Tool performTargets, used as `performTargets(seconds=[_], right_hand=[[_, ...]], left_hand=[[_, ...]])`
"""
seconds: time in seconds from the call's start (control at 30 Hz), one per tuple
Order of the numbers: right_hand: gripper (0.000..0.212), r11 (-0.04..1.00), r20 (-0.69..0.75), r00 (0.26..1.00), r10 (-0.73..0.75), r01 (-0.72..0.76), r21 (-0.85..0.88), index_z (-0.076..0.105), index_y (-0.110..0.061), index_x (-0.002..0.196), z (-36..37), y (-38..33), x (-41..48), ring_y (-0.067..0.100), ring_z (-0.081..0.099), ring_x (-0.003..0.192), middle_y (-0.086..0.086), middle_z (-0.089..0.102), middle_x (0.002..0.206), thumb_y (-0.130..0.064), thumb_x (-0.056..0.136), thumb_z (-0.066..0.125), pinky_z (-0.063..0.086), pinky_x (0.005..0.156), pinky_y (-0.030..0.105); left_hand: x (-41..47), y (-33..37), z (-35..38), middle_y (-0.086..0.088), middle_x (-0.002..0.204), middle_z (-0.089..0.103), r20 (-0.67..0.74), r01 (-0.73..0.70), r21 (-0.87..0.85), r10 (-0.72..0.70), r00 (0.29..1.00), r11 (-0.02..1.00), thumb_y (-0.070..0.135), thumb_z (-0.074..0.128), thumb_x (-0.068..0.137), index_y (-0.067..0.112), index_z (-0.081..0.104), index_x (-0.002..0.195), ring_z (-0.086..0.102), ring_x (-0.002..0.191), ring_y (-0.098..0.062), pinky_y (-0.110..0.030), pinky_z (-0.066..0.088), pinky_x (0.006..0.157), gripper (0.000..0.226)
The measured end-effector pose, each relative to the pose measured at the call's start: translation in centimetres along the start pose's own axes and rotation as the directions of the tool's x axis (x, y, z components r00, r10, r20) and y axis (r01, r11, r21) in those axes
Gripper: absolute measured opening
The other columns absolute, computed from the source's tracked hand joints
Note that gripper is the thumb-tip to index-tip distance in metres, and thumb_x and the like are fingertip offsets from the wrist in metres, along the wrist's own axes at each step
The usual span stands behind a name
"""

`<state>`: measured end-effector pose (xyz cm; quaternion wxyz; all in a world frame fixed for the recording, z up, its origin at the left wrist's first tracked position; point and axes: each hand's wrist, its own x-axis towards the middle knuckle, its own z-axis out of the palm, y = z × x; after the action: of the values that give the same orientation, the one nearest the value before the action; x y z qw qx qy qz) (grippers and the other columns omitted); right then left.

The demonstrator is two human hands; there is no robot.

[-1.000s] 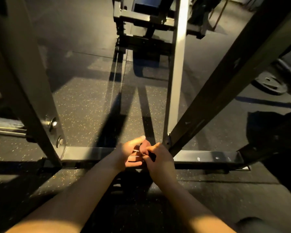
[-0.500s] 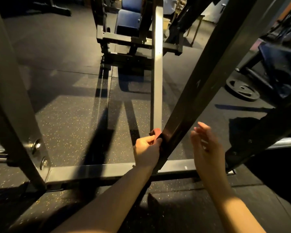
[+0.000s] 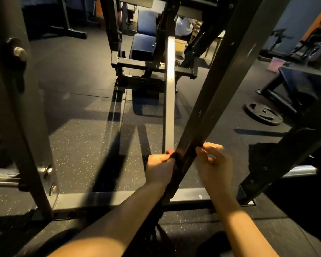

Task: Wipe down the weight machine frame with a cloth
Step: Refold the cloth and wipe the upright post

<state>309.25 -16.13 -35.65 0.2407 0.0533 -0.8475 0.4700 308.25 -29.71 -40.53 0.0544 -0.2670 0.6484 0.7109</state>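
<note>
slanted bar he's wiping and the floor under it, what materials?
Slanted bar: likely steel tube with dark matte paint, square edges, pale chips showing. Floor: looks like black rubber tile, matte, yellow flecks, a seam between tiles.

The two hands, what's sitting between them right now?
In the head view, the dark slanted frame bar runs between the left hand and right hand, with the cloth bunched against its left side.
</note>
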Motion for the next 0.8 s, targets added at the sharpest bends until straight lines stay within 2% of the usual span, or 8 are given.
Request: performTargets(seconds=[0.13,0.3,0.37,0.43,0.5,0.6,0.7,0.8], right_hand=[[0.017,0.999,0.002,1.0,-0.025,0.025,0.034,0.069,-0.007,0.085,0.0,-0.3,0.4,0.001,0.065,0.076,-0.006,0.065,0.075,-0.016,0.098,0.063,0.047,0.066,0.006],[0.015,0.999,0.029,0.999,-0.017,0.016,0.033,0.069,-0.011,0.084,0.0,-0.5,0.3,0.002,0.065,0.073,-0.003,0.067,0.074,-0.016,0.098,0.064,0.046,0.064,0.007],[0.019,1.0,0.047,0.999,0.004,-0.005,0.03,0.067,-0.022,0.082,-0.2,-0.7,0.3,0.0,0.065,0.073,-0.007,0.065,0.074,-0.018,0.099,0.062,0.045,0.064,0.006],[0.025,0.999,0.073,0.997,0.019,-0.023,0.042,0.066,-0.026,0.08,-0.3,-0.8,0.2,0.004,0.064,0.073,-0.008,0.065,0.075,-0.018,0.102,0.058,0.044,0.064,0.009],[0.028,0.998,0.087,0.996,0.01,-0.016,0.067,0.067,-0.026,0.08,-0.5,-0.7,0.1,0.007,0.064,0.073,-0.011,0.065,0.074,-0.017,0.104,0.056,0.047,0.066,0.012],[0.029,0.997,0.109,0.994,0.0,-0.009,0.078,0.065,-0.032,0.082,-0.9,-1.3,0.2,0.005,0.065,0.076,-0.017,0.065,0.075,-0.015,0.103,0.056,0.053,0.07,0.02],[0.022,0.998,0.143,0.99,-0.002,-0.007,0.065,0.067,-0.028,0.084,-1.7,-1.4,0.4,0.009,0.067,0.08,-0.008,0.067,0.081,-0.024,0.103,0.056,0.057,0.076,0.045],[0.024,0.999,0.205,0.978,-0.028,0.02,0.04,0.063,-0.035,0.083,-2.8,-2.7,0.6,0.024,0.068,0.083,-0.007,0.066,0.082,-0.024,0.103,0.057,0.057,0.079,0.054]], left_hand=[[-1.7,2.5,0.1,0.002,0.088,0.074,-0.008,-0.389,0.041,0.39,0.921,0.92,0.025,0.068,0.098,0.032,0.067,0.082,0.073,0.083,-0.012,-0.031,0.06,0.078,0.017],[-0.8,-1.6,-0.9,-0.003,0.087,0.073,0.024,0.01,0.099,-0.013,1.0,0.995,0.02,0.067,0.098,0.02,0.069,0.087,0.072,0.078,-0.017,-0.024,0.056,0.061,0.011],[-0.9,-0.1,-0.7,-0.003,0.089,0.072,0.029,-0.15,0.195,0.147,0.989,0.969,0.023,0.066,0.098,0.023,0.068,0.085,0.072,0.082,-0.017,-0.033,0.062,0.074,0.013],[-2.2,2.5,-0.5,0.002,0.09,0.073,0.037,-0.444,0.175,0.445,0.895,0.879,0.025,0.066,0.099,0.026,0.073,0.093,0.072,0.084,-0.012,-0.031,0.062,0.078,0.009],[-2.8,3.6,0.1,0.004,0.093,0.073,0.038,-0.594,0.15,0.596,0.802,0.79,0.026,0.064,0.101,0.031,0.074,0.098,0.073,0.087,-0.009,-0.024,0.06,0.079,0.011],[-1.7,0.6,-0.1,-0.001,0.093,0.072,-0.002,-0.388,0.2,0.397,0.918,0.899,0.024,0.063,0.101,0.033,0.068,0.084,0.07,0.085,-0.013,-0.034,0.061,0.083,0.019],[-1.4,-2.2,-0.9,-0.003,0.094,0.072,0.031,-0.111,0.301,0.107,0.994,0.947,0.021,0.067,0.097,0.014,0.075,0.102,0.068,0.083,-0.015,-0.032,0.06,0.083,0.012],[-2.5,1.6,-0.5,-0.004,0.096,0.073,0.03,-0.26,0.172,0.258,0.966,0.95,0.021,0.066,0.098,0.025,0.073,0.094,0.072,0.089,-0.018,-0.043,0.061,0.087,0.009]])
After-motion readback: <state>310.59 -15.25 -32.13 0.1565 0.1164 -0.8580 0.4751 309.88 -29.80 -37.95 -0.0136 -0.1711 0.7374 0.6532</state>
